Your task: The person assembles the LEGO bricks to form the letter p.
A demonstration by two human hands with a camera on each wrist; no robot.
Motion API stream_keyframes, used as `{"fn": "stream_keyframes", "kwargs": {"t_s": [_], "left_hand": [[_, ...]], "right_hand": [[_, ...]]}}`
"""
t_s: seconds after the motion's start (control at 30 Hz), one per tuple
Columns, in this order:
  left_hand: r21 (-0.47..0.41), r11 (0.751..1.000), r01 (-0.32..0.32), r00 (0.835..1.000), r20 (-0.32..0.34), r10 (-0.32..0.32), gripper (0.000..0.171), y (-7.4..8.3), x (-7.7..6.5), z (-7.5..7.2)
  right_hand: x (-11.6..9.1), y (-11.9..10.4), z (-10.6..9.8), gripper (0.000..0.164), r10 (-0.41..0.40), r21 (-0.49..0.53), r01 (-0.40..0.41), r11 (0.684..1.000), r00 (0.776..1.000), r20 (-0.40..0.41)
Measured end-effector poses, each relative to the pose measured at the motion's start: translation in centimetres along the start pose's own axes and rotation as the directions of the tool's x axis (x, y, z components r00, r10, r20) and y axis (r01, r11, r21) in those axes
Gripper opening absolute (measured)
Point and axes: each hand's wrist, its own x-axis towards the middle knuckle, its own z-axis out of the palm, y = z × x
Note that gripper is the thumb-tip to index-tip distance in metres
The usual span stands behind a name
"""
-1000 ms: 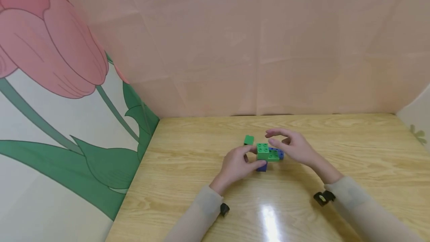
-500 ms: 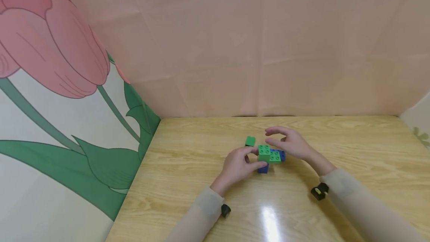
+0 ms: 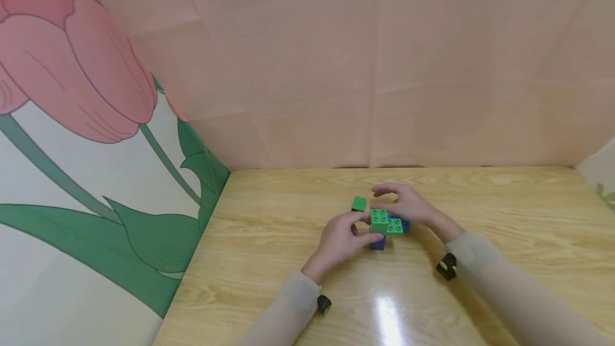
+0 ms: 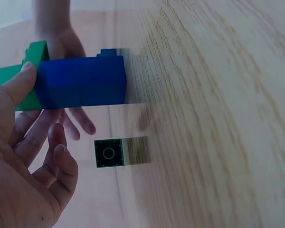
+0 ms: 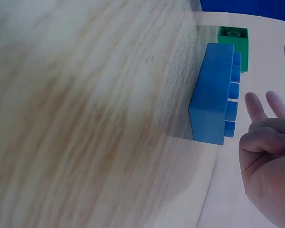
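Note:
My left hand [image 3: 338, 236] pinches a stack of toy building bricks between thumb and fingers. Its upper part is green [image 3: 378, 220], with another studded green brick [image 3: 395, 227] jutting out to the right. Below them are dark blue bricks [image 4: 80, 81], seen side-on in the left wrist view. My right hand [image 3: 405, 204] hovers behind the stack with fingers apart and loosely bent, holding nothing. Just left of its fingertips, a loose green brick [image 3: 359, 204] lies on its side, hollow underside [image 4: 109, 153] towards the left wrist camera.
A separate blue brick [image 5: 213, 92] stands studs-up on the wooden table [image 3: 269, 196], under my right hand and behind the stack. A pink cloth wall [image 3: 298, 95] borders the table's far edge. A tulip-printed panel [image 3: 163, 228] runs along the left.
My right hand has moved left, towards the loose green brick, passing over the separate blue brick. The left hand keeps its hold on the stack, which stays nearly in place.

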Motion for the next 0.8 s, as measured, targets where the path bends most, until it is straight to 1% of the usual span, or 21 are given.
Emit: {"fn": "stream_keyframes", "kwargs": {"t_s": [0.17, 0.37, 0.5, 0.63, 0.8], "left_hand": [[-0.008, 1.000, 0.008, 1.000, 0.002, -0.008, 0.033, 0.1, -0.1, -0.1], [-0.018, 1.000, 0.015, 1.000, 0.005, -0.014, 0.036, 0.0, -0.1, -0.1], [-0.030, 0.999, 0.019, 1.000, 0.005, -0.019, 0.038, -0.1, -0.1, -0.1], [-0.033, 0.999, 0.014, 1.000, 0.007, -0.014, 0.040, -0.1, -0.1, 0.0], [-0.035, 0.999, 0.015, 1.000, 0.012, -0.014, 0.044, -0.1, -0.1, 0.0]], "right_hand": [[0.6, 0.1, 0.4, 0.061, 0.009, -0.011, -0.009, 1.000, 1.000, 0.020], [1.2, 0.0, 0.8, 0.059, -0.007, -0.013, 0.007, 1.000, 0.999, 0.035], [1.6, -0.1, 1.0, 0.058, -0.006, -0.024, 0.008, 1.000, 0.998, 0.060], [2.0, -0.1, 1.2, 0.058, 0.010, -0.053, -0.005, 0.999, 0.996, 0.090], [2.2, -0.3, 1.2, 0.063, 0.024, -0.096, -0.013, 0.995, 0.993, 0.118]]}}
